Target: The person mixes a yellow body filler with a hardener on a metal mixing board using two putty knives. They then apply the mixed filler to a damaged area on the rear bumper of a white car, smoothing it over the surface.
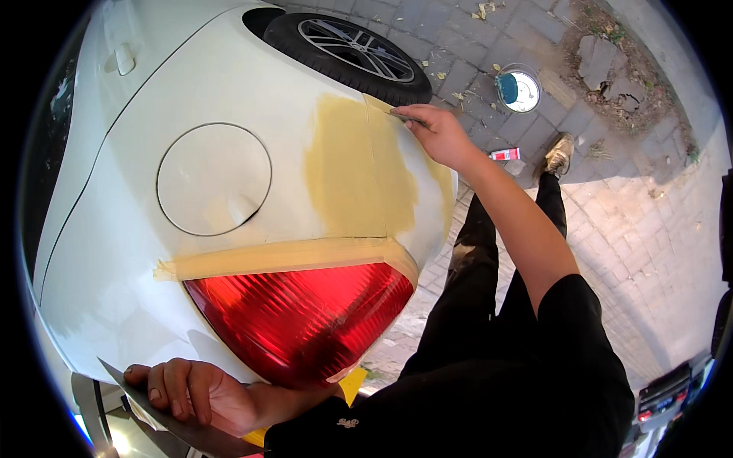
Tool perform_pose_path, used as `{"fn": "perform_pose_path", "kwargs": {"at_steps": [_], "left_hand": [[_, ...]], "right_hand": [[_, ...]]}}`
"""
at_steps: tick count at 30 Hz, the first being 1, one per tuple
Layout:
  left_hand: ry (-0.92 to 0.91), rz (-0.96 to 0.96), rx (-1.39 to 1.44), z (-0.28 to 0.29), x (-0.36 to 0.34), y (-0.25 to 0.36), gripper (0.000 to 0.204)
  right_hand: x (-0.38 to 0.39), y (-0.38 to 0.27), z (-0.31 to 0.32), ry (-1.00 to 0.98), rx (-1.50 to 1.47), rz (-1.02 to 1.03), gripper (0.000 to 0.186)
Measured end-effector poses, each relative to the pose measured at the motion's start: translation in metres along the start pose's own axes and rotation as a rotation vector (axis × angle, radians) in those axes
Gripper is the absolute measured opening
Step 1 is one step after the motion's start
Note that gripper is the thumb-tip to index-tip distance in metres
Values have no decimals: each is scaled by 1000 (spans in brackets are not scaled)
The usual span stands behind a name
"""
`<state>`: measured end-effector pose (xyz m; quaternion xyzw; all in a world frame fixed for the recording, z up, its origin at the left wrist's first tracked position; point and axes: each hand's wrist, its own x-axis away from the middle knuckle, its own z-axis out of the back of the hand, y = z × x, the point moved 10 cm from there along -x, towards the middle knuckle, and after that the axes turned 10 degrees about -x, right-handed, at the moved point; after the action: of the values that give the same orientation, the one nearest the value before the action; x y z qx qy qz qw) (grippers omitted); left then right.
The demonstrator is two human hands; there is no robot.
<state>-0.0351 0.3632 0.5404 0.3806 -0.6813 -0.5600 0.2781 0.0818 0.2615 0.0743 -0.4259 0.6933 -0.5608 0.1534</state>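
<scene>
Clearly, the right hand (440, 137) pinched a thin blade (400, 117) by the yellow patch (347, 168), the left hand (206, 397) closed round a grey plate (114, 373); light, even strokes seemed wisest.

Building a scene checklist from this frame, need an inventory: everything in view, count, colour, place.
Car: 1, white, left and centre
Tail light: 1, red, lower centre
Tape: strips, tan, along tail light's upper edge
Fuel flap: 1, white, left
Tan patch: 1, tan, on car panel
Wheel: 1, black and grey, top centre
Bucket: 1, pale, upper right
Teal item: 1, teal, at bucket
Tube: 1, red and white, below bucket
Paving: grey, right
Thin blade: 1, grey, above tan patch
Thin plate: 1, grey, lower left
Legs: 2, black, right of car
Shoe: 1 visible, tan, paving
Right hand: 1, bare, holding thin blade
Left hand: 1, bare, holding thin plate
</scene>
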Motion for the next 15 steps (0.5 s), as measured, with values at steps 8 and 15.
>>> {"fn": "perform_pose_path", "kwargs": {"at_steps": [8, 15], "left_hand": [[-81, -63, -10, -23, -1, -4, 46], [-114, 138, 62, -33, -8, -24, 28]], "right_hand": [[12, -13, -13, 53, 62, 108, 32], [63, -30, -28, 34, 94, 106, 40]]}}
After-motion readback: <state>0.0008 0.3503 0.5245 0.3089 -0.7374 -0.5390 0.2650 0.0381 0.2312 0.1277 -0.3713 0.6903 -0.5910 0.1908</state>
